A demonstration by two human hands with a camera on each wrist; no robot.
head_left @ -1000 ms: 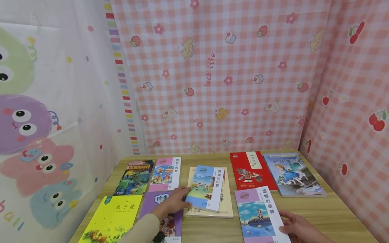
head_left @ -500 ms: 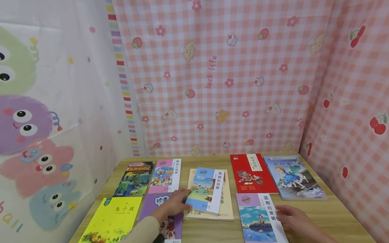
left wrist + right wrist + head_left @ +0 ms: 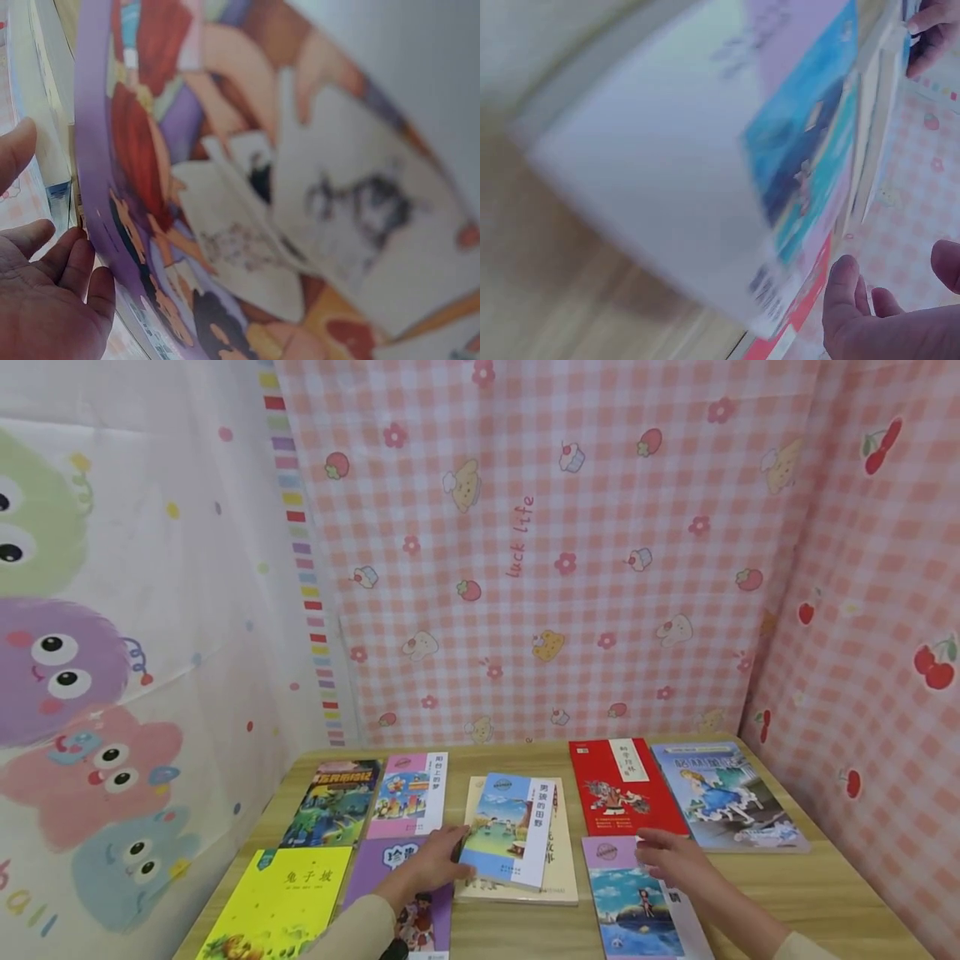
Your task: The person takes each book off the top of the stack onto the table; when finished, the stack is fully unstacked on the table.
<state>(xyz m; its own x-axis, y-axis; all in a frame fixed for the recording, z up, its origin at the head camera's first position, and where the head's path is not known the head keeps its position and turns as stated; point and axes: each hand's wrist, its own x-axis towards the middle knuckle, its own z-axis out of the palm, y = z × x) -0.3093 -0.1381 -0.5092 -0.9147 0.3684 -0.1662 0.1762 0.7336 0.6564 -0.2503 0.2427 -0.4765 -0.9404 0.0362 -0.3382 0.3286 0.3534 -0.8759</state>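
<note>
In the head view my left hand (image 3: 433, 862) rests at the left edge of a blue-and-white book (image 3: 498, 831), which lies on a cream book (image 3: 564, 885). Its thumb and fingers (image 3: 64, 266) are apart and relaxed in the left wrist view. My right hand (image 3: 675, 864) is over the upper right part of a lilac-and-white book (image 3: 633, 906) with a sea picture. Loosely bent, its fingers (image 3: 841, 289) hold nothing; whether they touch the cover I cannot tell. Under my left forearm lies a purple book (image 3: 375, 864), partly hidden.
On the wooden table (image 3: 832, 893) a red book (image 3: 618, 789) and a blue fairy-tale book (image 3: 723, 797) lie at the back right. A yellow book (image 3: 281, 893), a dark green book (image 3: 333, 806) and a pink book (image 3: 401, 793) lie left. A checked cloth (image 3: 525, 610) hangs behind.
My right hand has let go of the right edge of the lilac-and-white book and moved up and left over it. That book settled slightly lower in view. The left hand stays put.
</note>
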